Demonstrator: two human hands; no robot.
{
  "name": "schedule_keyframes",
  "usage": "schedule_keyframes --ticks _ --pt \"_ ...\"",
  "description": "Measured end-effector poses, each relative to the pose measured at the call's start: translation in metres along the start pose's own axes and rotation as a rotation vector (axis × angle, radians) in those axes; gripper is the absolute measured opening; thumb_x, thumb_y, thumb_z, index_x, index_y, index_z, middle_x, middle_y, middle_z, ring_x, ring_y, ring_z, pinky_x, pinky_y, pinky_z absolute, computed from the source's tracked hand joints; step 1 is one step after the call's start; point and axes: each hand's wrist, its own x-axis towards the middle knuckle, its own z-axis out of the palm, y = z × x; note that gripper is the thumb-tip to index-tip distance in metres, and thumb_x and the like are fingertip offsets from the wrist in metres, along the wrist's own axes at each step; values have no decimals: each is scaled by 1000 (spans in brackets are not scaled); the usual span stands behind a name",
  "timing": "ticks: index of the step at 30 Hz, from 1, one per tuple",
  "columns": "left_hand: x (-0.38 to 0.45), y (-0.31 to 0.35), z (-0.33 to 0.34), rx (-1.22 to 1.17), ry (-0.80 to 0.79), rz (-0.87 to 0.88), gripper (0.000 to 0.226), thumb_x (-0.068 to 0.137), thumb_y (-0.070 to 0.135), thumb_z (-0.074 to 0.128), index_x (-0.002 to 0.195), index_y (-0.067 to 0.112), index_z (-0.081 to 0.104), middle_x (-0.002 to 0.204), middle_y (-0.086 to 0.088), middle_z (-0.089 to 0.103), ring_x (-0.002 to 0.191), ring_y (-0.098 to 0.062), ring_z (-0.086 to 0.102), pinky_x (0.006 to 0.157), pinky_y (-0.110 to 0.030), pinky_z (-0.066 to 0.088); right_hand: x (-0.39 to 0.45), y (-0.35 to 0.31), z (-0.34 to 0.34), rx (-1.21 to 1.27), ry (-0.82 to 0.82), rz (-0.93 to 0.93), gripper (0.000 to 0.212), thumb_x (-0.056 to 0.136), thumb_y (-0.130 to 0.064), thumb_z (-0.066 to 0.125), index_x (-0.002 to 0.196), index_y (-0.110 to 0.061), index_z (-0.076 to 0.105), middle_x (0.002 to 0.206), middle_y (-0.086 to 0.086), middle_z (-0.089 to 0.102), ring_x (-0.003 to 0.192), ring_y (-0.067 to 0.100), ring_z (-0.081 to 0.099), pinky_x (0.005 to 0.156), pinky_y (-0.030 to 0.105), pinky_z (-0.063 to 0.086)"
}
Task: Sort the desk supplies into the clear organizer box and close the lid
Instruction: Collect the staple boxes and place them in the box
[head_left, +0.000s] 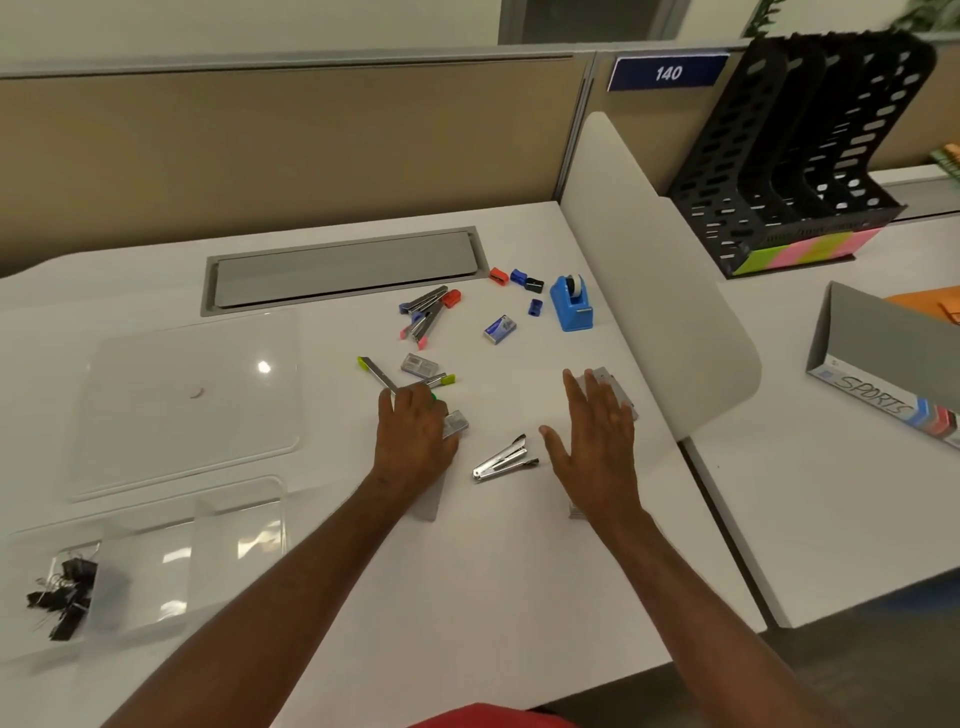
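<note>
**Two hands over the scattered supplies**

The clear box (171, 561) sits at the near left of the white bench (519, 597), with black clips (62, 597) in its left part. Its lid (192, 400) lies flat just beyond it. The left hand (415, 436) has its fingers curled on small silver things near a green-tipped tool (379, 375). The right hand (592, 431) is flat with fingers straight and spread, over a grey piece. A silver stapler (506, 460) lies between the hands. Farther off stands a blue tape holder (571, 304).
</note>
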Motion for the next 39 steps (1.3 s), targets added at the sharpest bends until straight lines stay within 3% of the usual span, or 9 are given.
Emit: schedule_keyframes --ticks 4,15,20,24,28,32,39 --pt "-5 5 -1 -76 47 28 35 86 41 59 108 15 69 110 -8 61 110 -32 53 105 -49 33 3 15 -10 51 40 31 68 99 -38 51 157 -20 20 163 9 21 152 25 16 122 48 15" --pt "-3 21 7 -120 -34 70 34 89 45 54 107 21 67 103 -1 64 104 -26 53 105 -45 31 -6 47 -23 192 168 122 66 92 -17 66 150 -13 36 145 12 49 133 29 45 112 45 38" --pt "-4 30 9 -123 -3 98 32 84 45 59 98 18 70 91 -3 63 93 -27 54 98 -46 36 -23 49 -8 146 73 127 58 92 -21 64 146 -13 43 137 12 55 123 31 51 103 42 43" --pt "-1 32 11 -113 -35 112 32 86 45 56 99 19 70 94 -2 62 94 -27 53 100 -46 34 -33 47 3 166 36 141 59 92 -19 65 146 -18 42 131 10 59 116 28 52 96 40 46" --pt "1 32 10 -118 -49 125 32 85 44 56 100 20 70 95 -2 62 95 -26 53 101 -45 34 -39 45 5 217 13 131 60 92 -20 65 147 -23 41 132 4 57 119 24 49 99 38 44" --pt "1 34 7 -136 -45 134 32 84 44 57 98 19 69 92 -1 63 94 -25 53 99 -44 35 -44 48 3 236 -28 44 56 92 -23 65 144 -25 46 131 -3 57 120 18 48 101 32 43" --pt "-8 43 -9 -284 57 153 30 82 43 70 97 18 72 86 1 70 89 -25 59 96 -45 38 -62 74 3 107 -186 -263 61 84 -24 72 141 -29 50 120 -11 60 115 12 53 106 20 28"
